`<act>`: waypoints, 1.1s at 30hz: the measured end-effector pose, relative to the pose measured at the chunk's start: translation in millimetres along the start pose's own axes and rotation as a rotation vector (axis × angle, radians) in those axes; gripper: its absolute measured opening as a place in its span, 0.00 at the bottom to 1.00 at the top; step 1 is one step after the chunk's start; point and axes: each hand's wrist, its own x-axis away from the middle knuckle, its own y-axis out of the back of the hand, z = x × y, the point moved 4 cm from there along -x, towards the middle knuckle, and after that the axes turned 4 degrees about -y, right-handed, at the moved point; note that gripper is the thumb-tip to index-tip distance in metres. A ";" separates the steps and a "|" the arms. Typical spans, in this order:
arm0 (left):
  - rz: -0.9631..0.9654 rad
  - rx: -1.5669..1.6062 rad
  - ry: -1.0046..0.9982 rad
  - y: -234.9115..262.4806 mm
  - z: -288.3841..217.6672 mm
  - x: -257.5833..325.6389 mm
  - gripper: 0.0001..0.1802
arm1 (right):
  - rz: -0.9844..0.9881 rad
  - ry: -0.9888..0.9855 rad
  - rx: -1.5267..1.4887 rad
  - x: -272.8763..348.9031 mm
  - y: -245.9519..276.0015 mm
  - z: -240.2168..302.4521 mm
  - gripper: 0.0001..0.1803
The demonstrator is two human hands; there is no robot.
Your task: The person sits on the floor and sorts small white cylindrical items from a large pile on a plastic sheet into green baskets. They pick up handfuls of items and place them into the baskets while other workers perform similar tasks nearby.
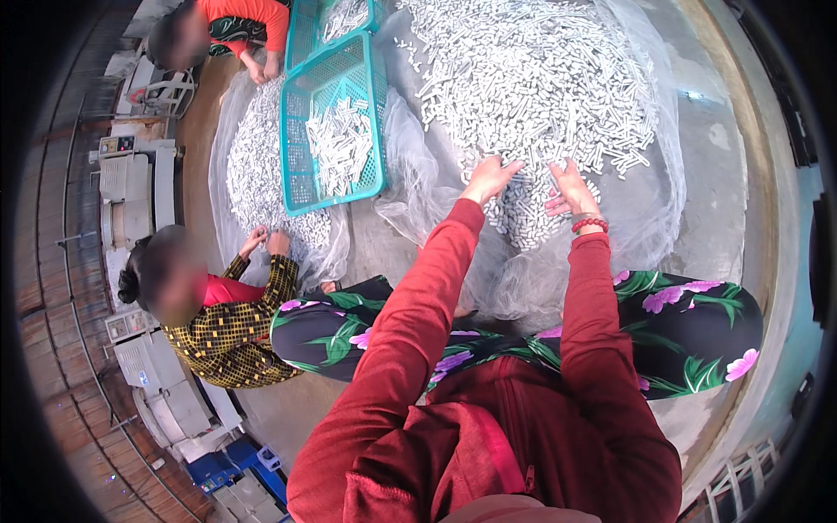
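Observation:
A wide heap of short whitish-grey rods [532, 83] is spread on a sheer mesh sheet on the floor in front of me. My left hand [491, 179] lies at the heap's near edge, fingers stretched out and touching the rods. Beside it on the right, my right hand [571, 189] has its fingers apart, also against the rods, with a red bead bracelet [589, 224] at the wrist. Between and below my hands sits a smaller batch of rods [530, 213]. Neither hand shows a rod gripped in it.
Left of the heap, a teal plastic basket [290, 166] holds longer white rods, with another teal basket [301, 30] behind. Two people, in orange [248, 26] and in a yellow-black checked top [231, 344], handle a second rod pile [253, 166]. Grey machines [126, 187] line the left side.

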 end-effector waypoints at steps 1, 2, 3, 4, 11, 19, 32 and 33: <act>-0.063 -0.090 -0.099 -5.9 -1.6 -6.6 0.33 | 0.002 -0.053 0.006 4.8 1.5 3.7 0.40; -0.125 -0.181 -0.198 -10.1 -0.6 -9.6 0.31 | -0.032 -0.032 0.031 1.5 3.0 2.4 0.38; -0.138 -0.269 -0.203 -11.6 -26.9 -1.0 0.27 | -0.087 -0.014 0.032 -5.4 16.9 -1.1 0.37; -0.115 -0.346 -0.209 -18.1 -26.5 0.2 0.27 | -0.130 0.011 0.048 -12.0 26.9 -2.3 0.35; -0.085 -0.405 -0.113 -43.7 9.4 4.7 0.20 | -0.228 0.126 -0.095 -24.6 43.4 1.4 0.22; -0.003 1.201 0.001 1.2 20.9 36.9 0.15 | -0.553 0.163 0.684 -58.3 23.4 -9.3 0.31; 0.047 -0.566 -0.605 -56.2 -18.0 46.6 0.12 | -0.143 0.257 0.097 -44.5 39.0 1.1 0.15; 0.045 -0.672 -0.594 -74.9 -7.1 46.7 0.13 | -0.143 0.244 -0.043 -43.0 44.1 -4.4 0.16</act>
